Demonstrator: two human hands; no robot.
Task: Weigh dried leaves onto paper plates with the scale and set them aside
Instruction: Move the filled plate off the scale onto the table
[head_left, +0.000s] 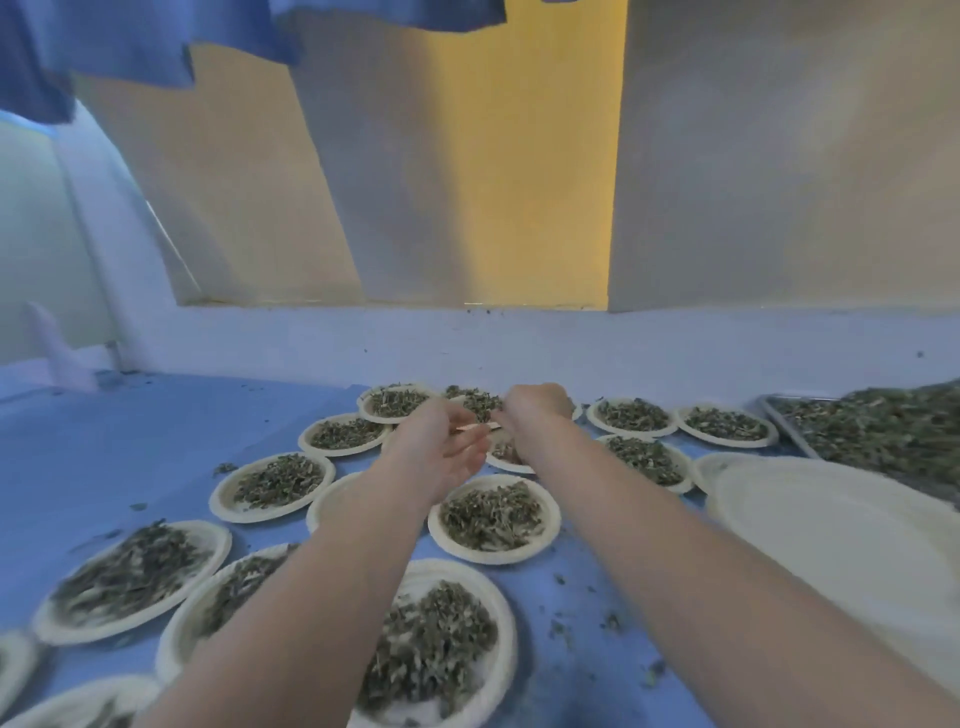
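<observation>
Both arms out over the blue table (130, 441). My left hand (441, 449) and right hand (535, 410) meet above the far plates, each pinching an end of a thin pale strip (475, 427); too blurred to name. Paper plates (493, 514) heaped with dried leaves (488, 512) lie all round. Metal tray (779, 410) of loose leaves far right. Empty plate stack (831, 530) near right. No legible writing.

Blue table (130, 441) carries leaf-filled paper plates (493, 519) and a metal tray (779, 410)

Matt paper plates (493, 556), metal tray (779, 410)
</observation>
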